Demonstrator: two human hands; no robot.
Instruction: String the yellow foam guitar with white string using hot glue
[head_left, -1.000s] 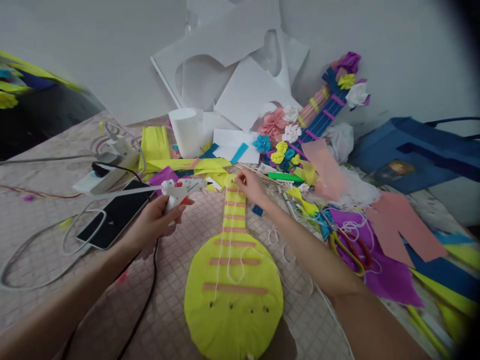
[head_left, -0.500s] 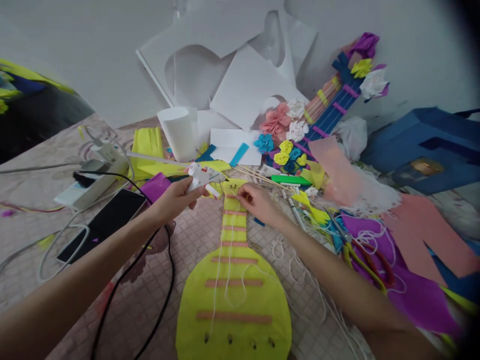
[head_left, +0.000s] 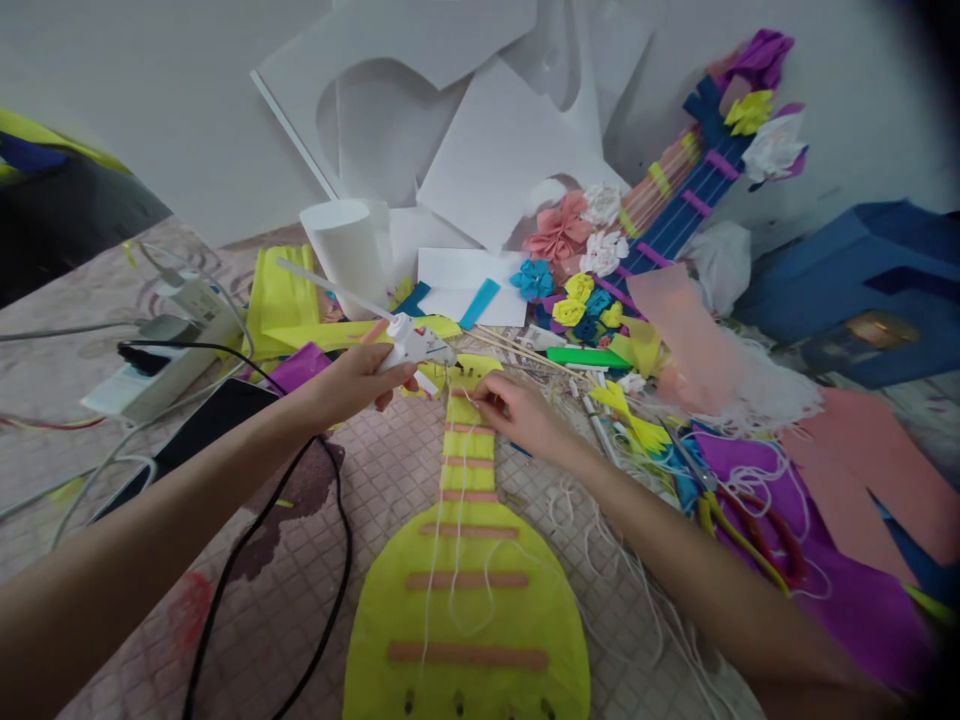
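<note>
A white glue gun [head_left: 414, 342] with a glue stick jutting from its back is held in my left hand [head_left: 364, 378], its nozzle over the head of a yellow paper lute [head_left: 469, 560]. My right hand [head_left: 517, 408] is closed at the right side of the neck, thumb and finger pinching a white string [head_left: 463, 470]. The string runs down the neck and loops over the body. Pink strips [head_left: 469, 655] cross the neck and body, and small dark pegs [head_left: 459, 702] stand near the bottom edge.
At left lie a power strip [head_left: 161, 375], a dark phone [head_left: 184, 440] and a black cable [head_left: 346, 560]. Scissors [head_left: 742, 530], purple paper [head_left: 847, 600] and loose string crowd the right. Behind stand a white cup [head_left: 345, 255], white cut-out boards [head_left: 487, 150] and a flowered blue paper instrument [head_left: 675, 215].
The view has shifted slightly. My left hand has tipped the glue gun, bringing its nozzle closer to the lute's head. My right hand keeps its pinch by the neck.
</note>
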